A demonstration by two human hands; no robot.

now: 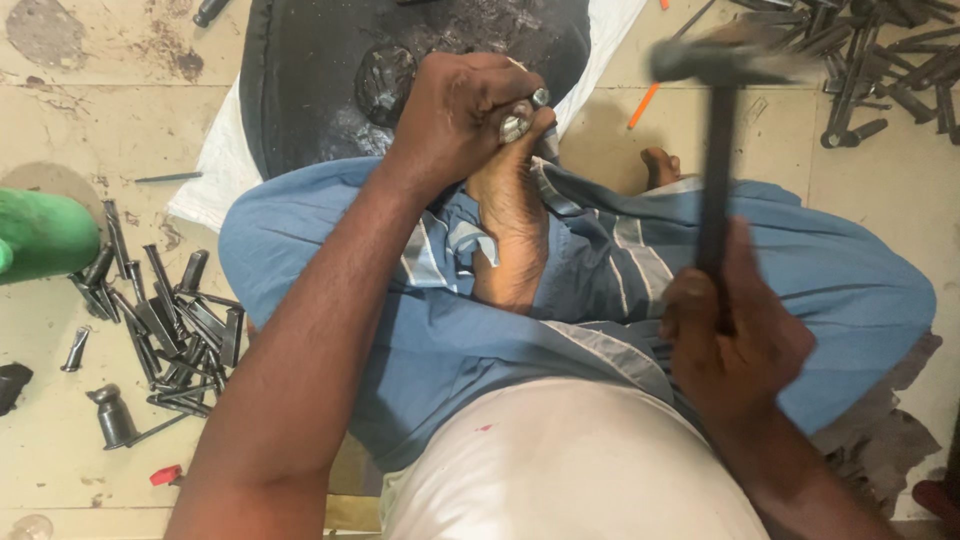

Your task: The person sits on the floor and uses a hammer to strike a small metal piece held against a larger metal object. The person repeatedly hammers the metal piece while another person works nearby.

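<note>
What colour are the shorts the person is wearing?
Blue shorts with pale stripes, seen in the head view, the only one.

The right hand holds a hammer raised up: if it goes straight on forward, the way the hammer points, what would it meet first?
Probably bare floor tile; the right hand with its hammer aims there, though depth is unclear.

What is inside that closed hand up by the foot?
Small shiny metal pieces poke out of the left hand, above the foot. The fingers cover the rest, so their full shape is hidden.
</note>
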